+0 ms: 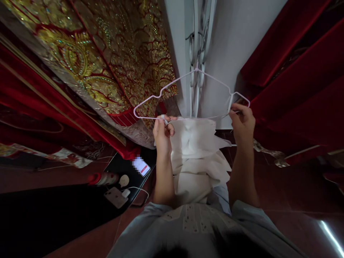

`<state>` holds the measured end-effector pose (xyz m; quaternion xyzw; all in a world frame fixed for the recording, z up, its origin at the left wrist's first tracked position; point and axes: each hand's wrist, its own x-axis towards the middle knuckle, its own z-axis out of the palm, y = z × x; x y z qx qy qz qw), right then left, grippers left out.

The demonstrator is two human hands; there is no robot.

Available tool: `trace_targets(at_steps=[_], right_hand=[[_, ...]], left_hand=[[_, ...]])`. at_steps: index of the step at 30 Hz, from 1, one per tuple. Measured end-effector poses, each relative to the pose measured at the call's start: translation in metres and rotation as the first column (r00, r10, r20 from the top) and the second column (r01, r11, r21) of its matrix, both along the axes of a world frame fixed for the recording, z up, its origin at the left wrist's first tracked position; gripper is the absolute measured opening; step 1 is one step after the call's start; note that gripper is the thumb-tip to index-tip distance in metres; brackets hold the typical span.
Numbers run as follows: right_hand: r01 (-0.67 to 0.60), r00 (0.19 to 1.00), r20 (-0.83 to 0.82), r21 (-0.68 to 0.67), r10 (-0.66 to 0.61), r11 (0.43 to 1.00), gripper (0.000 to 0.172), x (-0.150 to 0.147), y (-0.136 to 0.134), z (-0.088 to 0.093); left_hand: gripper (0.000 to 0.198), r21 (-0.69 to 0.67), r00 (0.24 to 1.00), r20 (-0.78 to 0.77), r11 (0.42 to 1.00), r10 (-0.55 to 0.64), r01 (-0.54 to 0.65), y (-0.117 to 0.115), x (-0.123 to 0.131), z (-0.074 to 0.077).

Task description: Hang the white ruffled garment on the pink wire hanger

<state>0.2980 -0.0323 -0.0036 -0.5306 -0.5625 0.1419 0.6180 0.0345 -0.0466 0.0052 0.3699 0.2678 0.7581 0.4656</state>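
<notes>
A thin white wire hanger (172,83) hangs in front of me, its hook up near the white wall. My left hand (162,134) is closed on the hanger's lower bar left of centre, pinching the top edge of a white garment (197,157) against it. At the hanger's right shoulder, my right hand (242,123) grips the wire and the garment's other edge. The white cloth droops from the bar down to my lap.
A red and gold embroidered garment (107,61) hangs at upper left. Dark red fabric (298,82) hangs at right. More white hangers (197,46) hang on the wall. On the dark floor mat at left lie a phone (141,166), a charger plug (116,196) and a red-capped bottle (102,178).
</notes>
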Motion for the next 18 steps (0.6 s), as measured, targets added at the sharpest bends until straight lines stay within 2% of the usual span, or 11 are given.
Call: trace_targets(at_steps=[2,4,7,10,13,16,18], right_hand=[[-0.056,0.998,-0.012,-0.057,0.055,0.997,0.018,0.006,0.002,0.010],[-0.144,0.989,-0.036,-0.068,0.142,0.987,0.016,0.003,0.004,0.020],[-0.159,0.979,-0.121,0.043,0.163,0.986,0.023,-0.004,0.013,0.031],[-0.034,0.963,-0.260,0.134,0.068,0.990,0.040,0.000,0.027,0.030],[0.124,0.912,-0.404,0.118,-0.066,0.985,0.052,0.014,0.033,0.021],[0.247,0.850,-0.494,0.070,-0.182,0.966,0.050,0.027,0.024,0.013],[0.327,0.829,-0.508,0.097,-0.236,0.940,0.045,0.026,0.013,0.011]], left_hand=[[0.039,-0.001,1.000,0.003,1.000,0.004,-0.004,0.003,-0.001,-0.002],[0.040,-0.004,1.000,-0.002,1.000,0.005,-0.005,0.005,-0.002,-0.003],[0.041,-0.012,1.000,-0.022,1.000,-0.010,0.010,0.004,-0.003,-0.002],[0.042,-0.025,0.999,-0.026,0.999,-0.044,0.043,0.002,-0.004,-0.002],[0.043,-0.026,0.998,-0.018,0.998,-0.055,0.054,0.001,-0.005,-0.002],[0.041,-0.018,0.998,-0.017,0.998,-0.064,0.064,0.002,-0.004,-0.003],[0.040,-0.016,0.998,-0.006,0.998,-0.067,0.067,0.002,-0.003,-0.003]])
